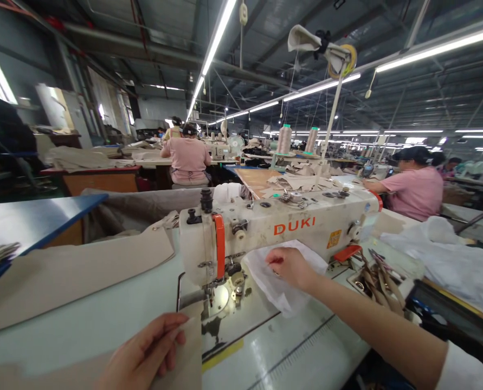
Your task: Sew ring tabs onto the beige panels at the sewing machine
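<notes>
Dark roof point(163, 27), tube lights point(219, 37) (lit)

Overhead tube lights point(218, 35) glare under a dim, shadowy ceiling point(265, 46).

The sewing machine point(262, 226) is white with orange lettering point(294, 225), the fabric point(190, 349) beige.
</notes>
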A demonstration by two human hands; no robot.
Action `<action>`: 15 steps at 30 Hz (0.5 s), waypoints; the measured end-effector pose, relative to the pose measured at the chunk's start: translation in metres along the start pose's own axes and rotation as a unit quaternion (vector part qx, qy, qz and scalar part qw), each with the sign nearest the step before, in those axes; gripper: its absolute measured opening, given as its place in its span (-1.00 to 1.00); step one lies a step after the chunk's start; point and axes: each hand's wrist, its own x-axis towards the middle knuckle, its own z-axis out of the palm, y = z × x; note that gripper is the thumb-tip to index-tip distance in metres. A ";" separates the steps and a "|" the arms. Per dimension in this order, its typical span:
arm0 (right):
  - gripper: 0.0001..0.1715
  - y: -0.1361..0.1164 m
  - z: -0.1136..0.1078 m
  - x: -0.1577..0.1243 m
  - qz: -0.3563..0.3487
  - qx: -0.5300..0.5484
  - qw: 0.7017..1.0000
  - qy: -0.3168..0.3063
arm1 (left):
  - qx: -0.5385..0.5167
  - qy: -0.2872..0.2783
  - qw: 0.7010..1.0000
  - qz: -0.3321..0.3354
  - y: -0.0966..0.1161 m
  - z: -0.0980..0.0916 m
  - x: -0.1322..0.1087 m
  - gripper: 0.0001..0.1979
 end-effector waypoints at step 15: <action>-0.86 -0.048 0.022 -0.055 -0.017 0.448 0.894 -0.002 | 0.053 -0.015 0.997 0.060 0.012 0.003 -0.017 -0.77</action>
